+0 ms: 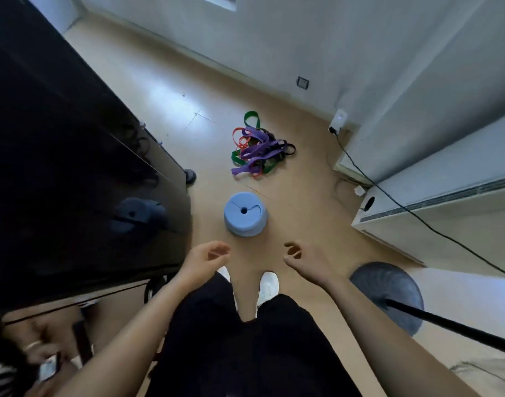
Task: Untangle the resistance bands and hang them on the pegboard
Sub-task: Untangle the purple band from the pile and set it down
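Resistance bands (260, 147) in a tangled pile on the floor (159, 90), well ahead of the person, past a blue round block (245, 214). Left hand (208, 257) and right hand (305, 257): both grips loose, fingers relaxed, holding nothing.

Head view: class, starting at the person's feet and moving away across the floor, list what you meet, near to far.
White shoes, blue round block, tangle of resistance bands, dark wall plate.
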